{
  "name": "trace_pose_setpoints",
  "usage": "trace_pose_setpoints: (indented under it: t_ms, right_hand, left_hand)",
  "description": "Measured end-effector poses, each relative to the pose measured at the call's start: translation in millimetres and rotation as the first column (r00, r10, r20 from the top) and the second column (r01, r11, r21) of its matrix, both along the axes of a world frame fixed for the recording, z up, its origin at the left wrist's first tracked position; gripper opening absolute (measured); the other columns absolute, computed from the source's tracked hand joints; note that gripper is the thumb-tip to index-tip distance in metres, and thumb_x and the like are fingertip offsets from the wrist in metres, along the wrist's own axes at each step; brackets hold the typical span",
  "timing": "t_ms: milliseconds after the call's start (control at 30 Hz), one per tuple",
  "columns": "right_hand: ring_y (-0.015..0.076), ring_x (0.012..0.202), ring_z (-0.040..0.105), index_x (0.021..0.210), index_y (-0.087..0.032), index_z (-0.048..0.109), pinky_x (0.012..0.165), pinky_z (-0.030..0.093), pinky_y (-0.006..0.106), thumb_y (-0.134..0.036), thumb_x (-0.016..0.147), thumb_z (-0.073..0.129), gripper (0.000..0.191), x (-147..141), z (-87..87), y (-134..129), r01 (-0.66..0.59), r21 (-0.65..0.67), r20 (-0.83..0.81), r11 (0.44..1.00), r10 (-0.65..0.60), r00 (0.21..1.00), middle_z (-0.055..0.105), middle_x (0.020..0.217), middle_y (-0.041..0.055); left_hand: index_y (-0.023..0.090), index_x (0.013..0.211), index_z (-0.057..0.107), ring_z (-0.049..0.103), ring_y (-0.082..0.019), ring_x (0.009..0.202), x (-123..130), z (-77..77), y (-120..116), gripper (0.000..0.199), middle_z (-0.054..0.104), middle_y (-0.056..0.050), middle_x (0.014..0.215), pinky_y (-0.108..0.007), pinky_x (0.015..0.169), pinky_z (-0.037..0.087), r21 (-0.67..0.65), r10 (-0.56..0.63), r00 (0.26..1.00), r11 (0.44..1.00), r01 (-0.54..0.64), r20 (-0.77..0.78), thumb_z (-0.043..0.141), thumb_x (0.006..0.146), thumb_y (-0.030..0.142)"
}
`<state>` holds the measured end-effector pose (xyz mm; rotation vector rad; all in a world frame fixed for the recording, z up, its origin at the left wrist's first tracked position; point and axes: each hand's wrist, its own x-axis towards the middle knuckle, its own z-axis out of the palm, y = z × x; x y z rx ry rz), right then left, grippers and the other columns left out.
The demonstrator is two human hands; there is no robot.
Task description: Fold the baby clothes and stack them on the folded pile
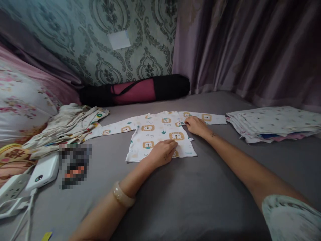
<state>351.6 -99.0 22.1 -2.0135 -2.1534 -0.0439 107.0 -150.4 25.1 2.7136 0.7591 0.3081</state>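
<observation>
A small white long-sleeved shirt (155, 135) with brown lion faces lies flat on the grey bed sheet, both sleeves stretched out sideways. On its lower front rests my left hand (164, 152), palm down with the fingers extended and nothing gripped. At the right armpit, where sleeve meets body, my right hand (197, 126) has its fingers bent together on the cloth in a pinch. The exact fingertip contact there is partly hidden. The end of the left sleeve lies by a heap of clothes (72, 122), and the right cuff reaches a folded stack of clothes (273, 122).
Along the wall lies a long black and magenta bag (135, 91). A white power bank (43, 170), a power strip (16, 187) and cables sit at the left, beside a pixelated patch. A floral pillow (25, 100) stands behind them; purple curtains (225, 47) hang at the right.
</observation>
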Motion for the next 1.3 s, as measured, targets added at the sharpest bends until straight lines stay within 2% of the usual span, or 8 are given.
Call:
trace_pose_setpoints:
  t_ms: [100, 267, 433, 600, 833, 900, 1033, 1300]
  right_hand:
    - [0.0244, 0.108, 0.058, 0.102, -0.018, 0.067, 0.085, 0.044, 0.033, -0.016, 0.093, 0.039, 0.029, -3.4, -0.5, -2.5, -0.024, -0.008, 0.108, 1.000, 0.024, 0.994, 0.064, 0.114, 0.0110]
    - [0.0260, 0.107, 0.059, 0.109, -0.016, 0.063, 0.084, 0.044, 0.034, -0.009, 0.092, 0.033, 0.036, -3.8, 2.1, -1.5, -0.062, -0.051, 0.265, 0.997, 0.073, 0.962, 0.061, 0.118, 0.0141]
    - [0.0266, 0.110, 0.056, 0.117, -0.016, 0.060, 0.087, 0.041, 0.036, -0.010, 0.093, 0.032, 0.037, 2.1, 4.5, 11.0, -0.064, -0.014, 0.302, 0.998, 0.065, 0.951, 0.059, 0.123, 0.0161]
    - [0.0280, 0.109, 0.055, 0.116, -0.014, 0.060, 0.089, 0.040, 0.038, -0.013, 0.094, 0.032, 0.035, 8.2, 7.0, 19.9, -0.101, -0.013, 0.308, 0.995, 0.100, 0.946, 0.060, 0.121, 0.0171]
    - [0.0267, 0.125, 0.044, 0.116, -0.008, 0.062, 0.105, 0.031, 0.039, -0.014, 0.094, 0.029, 0.040, -31.3, 3.5, 7.6, -0.193, -0.003, 0.195, 0.981, 0.190, 0.962, 0.053, 0.132, 0.0207]
    - [0.0220, 0.135, 0.035, 0.133, -0.011, 0.052, 0.111, 0.027, 0.034, -0.029, 0.098, 0.030, 0.045, -56.5, -5.0, 0.2, -0.304, -0.060, 0.148, 0.951, 0.309, 0.939, 0.044, 0.146, 0.0141]
    - [0.0245, 0.146, 0.011, 0.151, -0.015, 0.026, 0.118, 0.009, 0.047, -0.053, 0.097, 0.020, 0.066, -89.6, -19.9, -6.2, -0.447, -0.252, -0.113, 0.858, 0.432, 0.895, 0.017, 0.159, 0.0112]
    - [0.0250, 0.147, 0.009, 0.152, -0.018, 0.023, 0.117, 0.007, 0.051, -0.053, 0.096, 0.016, 0.066, -67.0, -24.9, 49.4, -0.245, -0.217, -0.062, 0.945, 0.238, 0.969, 0.013, 0.160, 0.0104]
  left_hand:
    - [0.016, 0.109, 0.059, 0.061, -0.023, 0.104, 24.8, 7.4, 2.8, 0.027, 0.066, -0.012, 0.106, -0.035, 0.091, 0.049, 0.049, 0.119, 0.991, 0.992, -0.116, -0.062, 0.037, 0.094, 0.023]
    - [0.008, 0.126, 0.050, 0.044, -0.028, 0.131, 57.6, -6.4, -0.5, 0.043, 0.051, -0.019, 0.136, -0.041, 0.109, 0.035, 0.096, 0.139, 0.989, 0.986, -0.134, -0.041, 0.040, 0.095, 0.036]
    - [0.006, 0.143, 0.034, 0.023, -0.029, 0.144, 64.2, -28.4, -5.5, 0.059, 0.030, -0.018, 0.154, -0.046, 0.116, 0.020, 0.089, 0.145, 0.986, 0.986, -0.138, -0.083, 0.027, 0.099, 0.044]
    - [0.004, 0.146, 0.029, 0.018, -0.029, 0.145, 61.4, -27.5, -8.6, 0.064, 0.027, -0.018, 0.155, -0.047, 0.117, 0.017, 0.118, 0.073, 0.989, 0.991, -0.059, -0.127, 0.018, 0.099, 0.046]
    - [0.003, 0.145, 0.031, 0.021, -0.028, 0.145, 67.8, -22.1, -36.6, 0.075, 0.032, -0.019, 0.153, -0.043, 0.117, 0.016, 0.093, -0.078, 0.995, 0.992, 0.084, -0.059, 0.015, 0.097, 0.057]
    - [0.003, 0.143, 0.034, 0.024, -0.027, 0.143, 70.5, -19.5, -48.1, 0.073, 0.036, -0.019, 0.150, -0.041, 0.117, 0.016, 0.097, -0.138, 0.990, 0.985, 0.140, -0.028, 0.017, 0.097, 0.057]
    - [0.001, 0.138, 0.041, 0.032, -0.028, 0.140, 72.5, -14.2, -61.0, 0.072, 0.043, -0.020, 0.144, -0.039, 0.118, 0.016, 0.095, -0.209, 0.978, 0.973, 0.211, -0.025, 0.023, 0.096, 0.057]
    - [0.001, 0.144, 0.031, 0.026, -0.028, 0.143, 64.3, -4.9, -53.6, 0.072, 0.034, -0.020, 0.151, -0.039, 0.118, 0.019, -0.044, -0.274, 0.962, 0.961, 0.274, 0.013, 0.023, 0.097, 0.054]
